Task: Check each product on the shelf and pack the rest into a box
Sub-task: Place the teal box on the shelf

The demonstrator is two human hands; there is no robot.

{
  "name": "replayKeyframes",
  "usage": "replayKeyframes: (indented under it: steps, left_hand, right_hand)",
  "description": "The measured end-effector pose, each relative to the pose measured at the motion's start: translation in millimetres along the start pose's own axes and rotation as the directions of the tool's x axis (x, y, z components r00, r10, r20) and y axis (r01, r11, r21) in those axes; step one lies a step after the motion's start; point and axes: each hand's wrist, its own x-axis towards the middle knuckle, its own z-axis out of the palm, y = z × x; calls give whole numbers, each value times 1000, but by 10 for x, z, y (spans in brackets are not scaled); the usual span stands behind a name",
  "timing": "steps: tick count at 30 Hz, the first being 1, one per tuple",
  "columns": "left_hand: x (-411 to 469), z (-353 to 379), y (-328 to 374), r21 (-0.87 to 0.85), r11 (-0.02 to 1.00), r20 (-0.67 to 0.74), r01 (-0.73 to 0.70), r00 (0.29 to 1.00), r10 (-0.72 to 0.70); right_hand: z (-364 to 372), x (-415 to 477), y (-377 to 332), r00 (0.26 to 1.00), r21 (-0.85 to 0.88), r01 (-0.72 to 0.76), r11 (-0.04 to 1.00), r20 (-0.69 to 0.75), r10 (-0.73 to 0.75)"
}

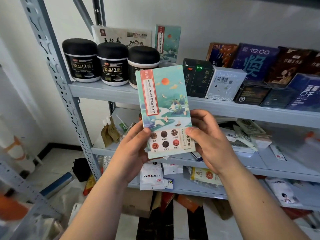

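**Fingers (146, 131) clamped on both sides**

The left hand (133, 151) and right hand (213, 146) pinch the lower corners of a flat teal illustrated cardboard box (164, 101). It is upright at frame centre, before the grey metal shelf (103, 91) with black-lidded jars (112, 64) upper left.

The tall teal tea box (164, 108), printed with cranes, a red sun and six ingredient photos, stood nearly upright before the shelf (103, 91), its lower corners held by the left grip (133, 149) and right grip (211, 144).
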Motion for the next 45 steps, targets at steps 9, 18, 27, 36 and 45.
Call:
replayKeyframes:
  steps: [9,18,27,36,45]
  left_hand:
    - [-5,-119,-82,220,967,103,-130,989,110]
    - [41,-192,-120,172,979,61,-112,993,103]
    - [127,-208,-177,-31,998,-39,63,997,-65]
    - [41,-203,-158,-46,971,109,236,967,-230]
    - [35,-298,-137,-4,969,170,246,955,-241]
  right_hand:
    - [-50,14,102,997,-122,57,991,50,-51]
    - [5,11,118,994,-186,81,979,92,-65]
    - [135,24,29,983,-271,149,951,146,-113]
    - [169,92,47,978,-328,193,925,146,-152]
    - [139,135,112,963,-394,250,884,199,-184]
